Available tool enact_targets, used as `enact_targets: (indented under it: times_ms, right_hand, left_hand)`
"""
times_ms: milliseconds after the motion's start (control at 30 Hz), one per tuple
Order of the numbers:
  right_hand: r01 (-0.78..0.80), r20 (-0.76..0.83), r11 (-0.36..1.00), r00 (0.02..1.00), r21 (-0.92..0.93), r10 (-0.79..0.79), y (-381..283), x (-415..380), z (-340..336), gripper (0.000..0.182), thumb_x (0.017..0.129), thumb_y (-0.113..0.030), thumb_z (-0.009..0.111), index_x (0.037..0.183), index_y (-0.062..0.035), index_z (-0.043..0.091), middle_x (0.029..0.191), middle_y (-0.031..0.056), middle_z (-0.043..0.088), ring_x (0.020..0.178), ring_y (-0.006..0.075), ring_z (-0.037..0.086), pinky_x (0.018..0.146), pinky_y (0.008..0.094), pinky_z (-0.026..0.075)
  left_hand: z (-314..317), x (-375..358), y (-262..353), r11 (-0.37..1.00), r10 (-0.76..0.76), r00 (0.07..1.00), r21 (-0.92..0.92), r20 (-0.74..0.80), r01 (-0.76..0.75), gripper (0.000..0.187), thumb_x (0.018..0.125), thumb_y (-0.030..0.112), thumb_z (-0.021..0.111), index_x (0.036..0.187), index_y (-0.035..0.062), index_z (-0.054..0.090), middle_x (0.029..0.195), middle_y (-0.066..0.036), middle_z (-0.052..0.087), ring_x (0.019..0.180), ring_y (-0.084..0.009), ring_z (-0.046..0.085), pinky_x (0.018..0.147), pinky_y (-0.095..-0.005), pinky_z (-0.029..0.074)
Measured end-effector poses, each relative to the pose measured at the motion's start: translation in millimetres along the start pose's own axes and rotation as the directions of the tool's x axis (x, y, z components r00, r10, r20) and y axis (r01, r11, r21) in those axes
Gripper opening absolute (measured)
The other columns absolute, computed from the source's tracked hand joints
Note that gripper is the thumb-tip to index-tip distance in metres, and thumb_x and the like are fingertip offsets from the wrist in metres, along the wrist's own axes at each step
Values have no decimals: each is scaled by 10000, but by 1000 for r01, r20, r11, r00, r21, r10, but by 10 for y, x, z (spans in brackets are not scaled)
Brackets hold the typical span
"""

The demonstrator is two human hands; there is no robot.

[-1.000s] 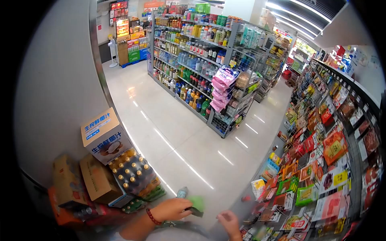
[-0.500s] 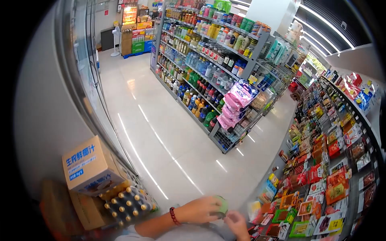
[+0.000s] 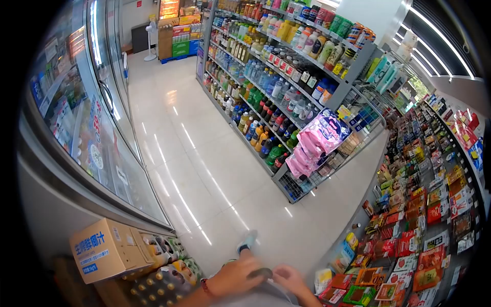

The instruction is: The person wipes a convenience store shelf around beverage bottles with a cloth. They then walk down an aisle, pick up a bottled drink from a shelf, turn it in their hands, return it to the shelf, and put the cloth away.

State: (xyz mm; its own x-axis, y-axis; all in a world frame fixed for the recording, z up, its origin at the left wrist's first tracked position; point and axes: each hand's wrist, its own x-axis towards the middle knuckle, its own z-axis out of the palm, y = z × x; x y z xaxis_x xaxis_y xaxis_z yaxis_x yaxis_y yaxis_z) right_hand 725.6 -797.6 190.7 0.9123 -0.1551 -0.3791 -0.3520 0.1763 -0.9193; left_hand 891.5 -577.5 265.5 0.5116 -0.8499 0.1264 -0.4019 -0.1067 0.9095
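Note:
Both my hands sit low at the bottom edge, close together in front of my body. My left hand (image 3: pixel 234 276), with a red bead bracelet (image 3: pixel 206 288) on its wrist, pinches a small dark object (image 3: pixel 261 273) at its fingertips. My right hand (image 3: pixel 289 279) is just right of that object, fingers curled toward it; I cannot tell if it grips it. A foot in a light shoe (image 3: pixel 248 241) shows on the floor just above my hands.
A glass-door cooler (image 3: pixel 87 128) runs along the left. Below it are a cardboard box (image 3: pixel 105 248) and shrink-wrapped bottle packs (image 3: pixel 158 279). A drinks shelf (image 3: pixel 276 87) with pink packs (image 3: pixel 314 143) stands across the white tiled aisle (image 3: pixel 194 153). A snack rack (image 3: pixel 424 215) fills the right.
The view has swung left and up, bringing the cooler doors into sight. The green thing at my left hand no longer shows its colour; my hands have stayed together low in the view.

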Motion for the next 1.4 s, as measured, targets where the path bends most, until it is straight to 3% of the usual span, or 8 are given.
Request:
enact_targets:
  times_ms: [167,233,367,433,500,833,1133,1400]
  right_hand:
    - [-9,133,998,991,-58,16,-308,954,-380,80,1004,-59,707,1068,-43,662,1002,-3,698,944,84,657,869,256,525]
    - [0,160,998,987,-59,10,-484,1360,-567,68,1000,-59,699,1058,-48,666,990,-1,697,941,87,657,870,261,526]
    - [38,211,996,977,-75,-22,-932,2106,-975,45,1010,-82,678,1032,-44,676,968,1,692,916,87,653,843,257,524]
    - [116,245,990,965,-84,-92,-1158,2437,-1169,54,1017,-95,675,1022,-41,680,959,1,690,907,84,653,828,258,525]
    - [100,242,985,968,-143,-63,-1269,2770,-1381,52,1017,-84,672,1038,-37,667,970,9,691,914,90,661,834,263,530]
    - [47,225,999,973,-8,-44,-1791,4268,-1512,35,1032,-68,642,1056,-43,640,998,27,690,934,102,662,820,256,522]
    - [24,45,998,999,-58,-22,-2196,5592,-811,39,1038,-92,638,1029,-54,644,968,21,697,890,105,667,775,260,527]
    - [-60,-242,998,969,-15,54,-2353,6589,-315,85,1046,-133,646,1037,-49,657,950,38,710,876,114,679,752,267,532]
  left_hand:
    - [-221,603,-66,988,-148,981,-65,-126,140,279,949,270,720,910,27,588,787,-158,580,743,-361,616,675,-426,496]
    - [-381,941,-31,966,-256,962,-67,-91,250,219,964,254,728,1045,64,655,859,-138,670,771,-353,680,689,-412,534]
    - [-507,1660,-223,937,-348,929,-32,-128,347,243,966,276,736,1023,58,645,807,-146,660,708,-343,659,651,-409,517]
    - [-580,2006,-326,941,-338,931,-68,-134,332,260,963,288,745,987,57,629,775,-143,646,683,-337,647,626,-411,503]
    - [-657,2285,-462,948,-308,946,46,-103,314,292,960,302,754,943,54,600,744,-130,628,654,-324,631,597,-413,484]
    - [-1577,3276,-1116,925,-378,904,-47,-198,377,344,936,274,781,861,28,552,692,-152,572,604,-334,564,591,-397,459]
    - [-3249,4239,-2057,979,-199,980,-47,-33,197,324,965,284,749,885,34,559,680,-108,546,565,-279,519,573,-383,431]
    - [-4620,4944,-2788,975,-205,968,-57,148,215,286,988,279,725,1008,46,561,702,-113,581,606,-276,602,566,-380,453]
